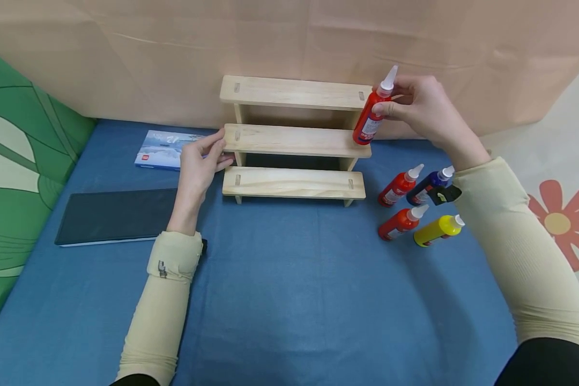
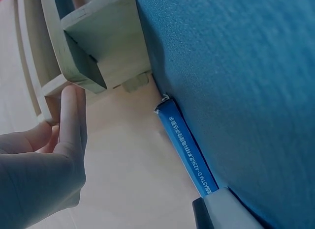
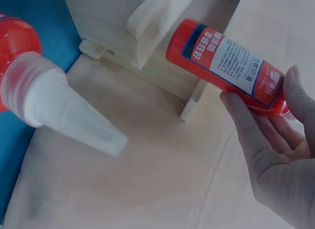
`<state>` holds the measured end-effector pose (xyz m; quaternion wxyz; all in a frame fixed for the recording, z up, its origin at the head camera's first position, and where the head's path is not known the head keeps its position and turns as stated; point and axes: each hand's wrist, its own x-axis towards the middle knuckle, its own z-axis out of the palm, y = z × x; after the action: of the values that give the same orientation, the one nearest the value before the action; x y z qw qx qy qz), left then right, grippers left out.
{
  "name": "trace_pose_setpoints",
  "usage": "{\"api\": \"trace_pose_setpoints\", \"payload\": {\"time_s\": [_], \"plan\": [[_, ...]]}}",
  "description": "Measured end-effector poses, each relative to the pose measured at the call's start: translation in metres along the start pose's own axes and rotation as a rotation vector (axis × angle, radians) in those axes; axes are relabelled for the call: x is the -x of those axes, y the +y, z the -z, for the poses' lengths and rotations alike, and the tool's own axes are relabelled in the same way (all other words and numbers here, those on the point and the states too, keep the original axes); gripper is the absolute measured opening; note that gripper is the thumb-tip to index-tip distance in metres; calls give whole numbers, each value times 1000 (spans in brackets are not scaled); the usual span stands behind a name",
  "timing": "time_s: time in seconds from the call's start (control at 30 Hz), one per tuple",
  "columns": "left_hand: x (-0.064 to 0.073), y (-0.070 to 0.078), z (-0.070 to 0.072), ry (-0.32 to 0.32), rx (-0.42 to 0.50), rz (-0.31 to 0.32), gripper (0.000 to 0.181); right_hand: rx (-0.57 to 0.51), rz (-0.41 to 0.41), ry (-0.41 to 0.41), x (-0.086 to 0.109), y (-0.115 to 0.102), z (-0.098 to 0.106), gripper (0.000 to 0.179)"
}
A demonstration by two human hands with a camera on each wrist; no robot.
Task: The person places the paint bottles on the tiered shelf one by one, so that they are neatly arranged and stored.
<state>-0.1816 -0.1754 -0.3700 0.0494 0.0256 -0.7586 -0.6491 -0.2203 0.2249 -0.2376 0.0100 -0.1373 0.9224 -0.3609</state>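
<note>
The right hand [image 1: 421,104] has its fingers around the red bottle [image 1: 369,120] near the rack's [image 1: 294,139] right end; probably light, smooth, squeezable, best held gently below the cap. The left hand [image 1: 198,163] pinches the rack.

In front of the shelf [image 1: 294,140], the tabletop [image 1: 289,289] is leaving a wide passage. Four bottles [image 1: 398,188] are crowding the shelf's right side. The left hand [image 1: 200,161] is blocking its left end, a held red bottle [image 1: 369,122] its right; the wall [image 1: 173,64] is closing off its back.

From here, the left hand [image 1: 198,165] hides part of the booklet [image 1: 158,148] towards nine o'clock; at three o'clock, the head view's edge cuts off the flower [image 1: 557,224].
</note>
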Motion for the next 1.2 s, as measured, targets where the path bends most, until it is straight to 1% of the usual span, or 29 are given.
{"api": "trace_pose_setpoints", "payload": {"time_s": [0.23,0.43,0.57,0.77,0.97,1.2], "plan": [[1,0,2,-9,6,-2,41,11,16,-8,-1,2,-6,49],[0,-1,1,-7,8,6,41,11,37,-20,0,3,-10,46],[-1,-1,0,-12,7,15,41,10,35,-28,0,4,-11,46],[-1,1,0,-15,13,16,41,-16,18,-35,0,7,-11,49],[-3,0,1,-16,14,4,41,-32,29,-46,-1,8,-12,48],[-4,-4,4,-10,25,10,40,-51,42,-27,-1,3,-11,43]]}}
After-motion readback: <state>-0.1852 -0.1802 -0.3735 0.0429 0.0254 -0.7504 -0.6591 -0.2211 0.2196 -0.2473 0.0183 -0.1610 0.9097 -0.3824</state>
